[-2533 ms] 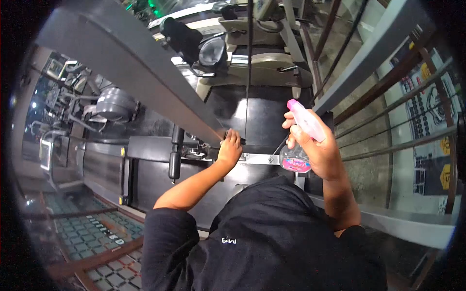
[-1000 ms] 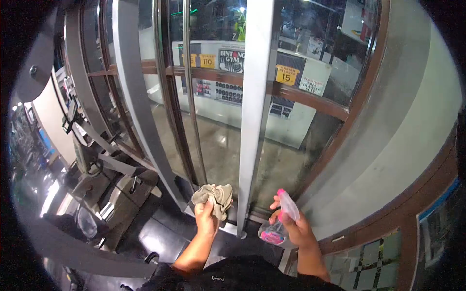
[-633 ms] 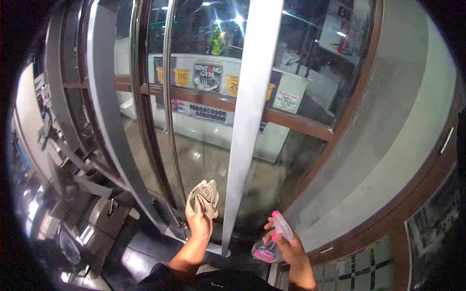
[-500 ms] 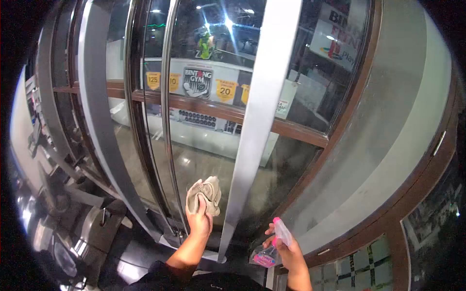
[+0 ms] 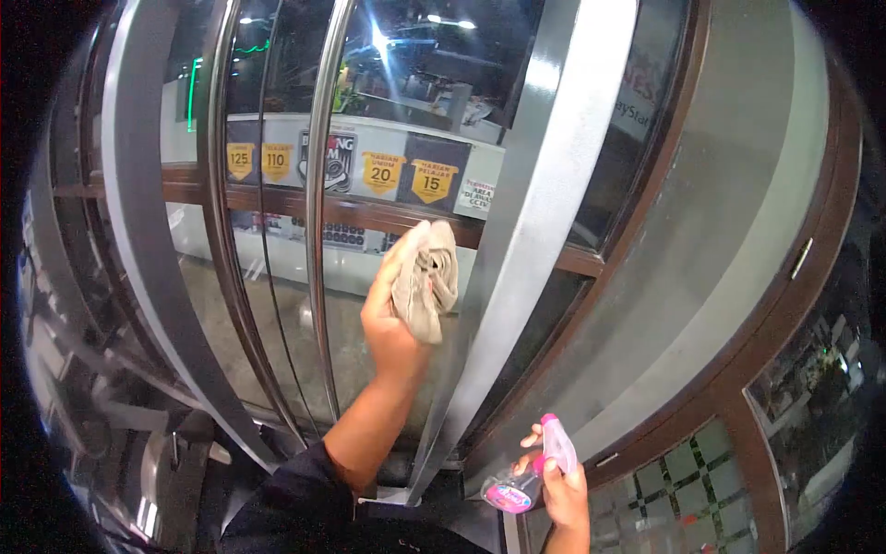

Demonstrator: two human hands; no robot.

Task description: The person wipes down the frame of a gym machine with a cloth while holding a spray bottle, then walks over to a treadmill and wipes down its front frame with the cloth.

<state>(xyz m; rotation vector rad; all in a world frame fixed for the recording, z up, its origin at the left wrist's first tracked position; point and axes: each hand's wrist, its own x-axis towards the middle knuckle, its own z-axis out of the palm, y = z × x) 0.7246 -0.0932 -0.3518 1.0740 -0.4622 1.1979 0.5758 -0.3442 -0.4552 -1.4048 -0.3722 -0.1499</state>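
Note:
A crumpled beige cloth (image 5: 428, 284) is bunched up in my left hand (image 5: 392, 337), which is raised in front of the glass. The fingers wrap behind the cloth and are partly hidden; whether the cloth touches the pane I cannot tell. Lower down on the right, my right hand (image 5: 563, 489) grips a clear spray bottle (image 5: 509, 489) around its neck. That bottle has a pink collar, a pale trigger head with a pink nozzle and a pink label. The glass door (image 5: 277, 323) with its brown frame stands before both hands.
A wide silver post (image 5: 544, 240) rises between my hands. Left of the cloth stand shiny vertical door handles (image 5: 320, 212). Yellow price signs (image 5: 382, 172) show through the glass. A grey wall (image 5: 701, 268) curves along the right, and gym equipment (image 5: 175, 462) is at lower left.
My left hand has moved up with the cloth, and the forearm now reaches further out. My right hand with the spray bottle has shifted slightly right. The camera view has turned a little.

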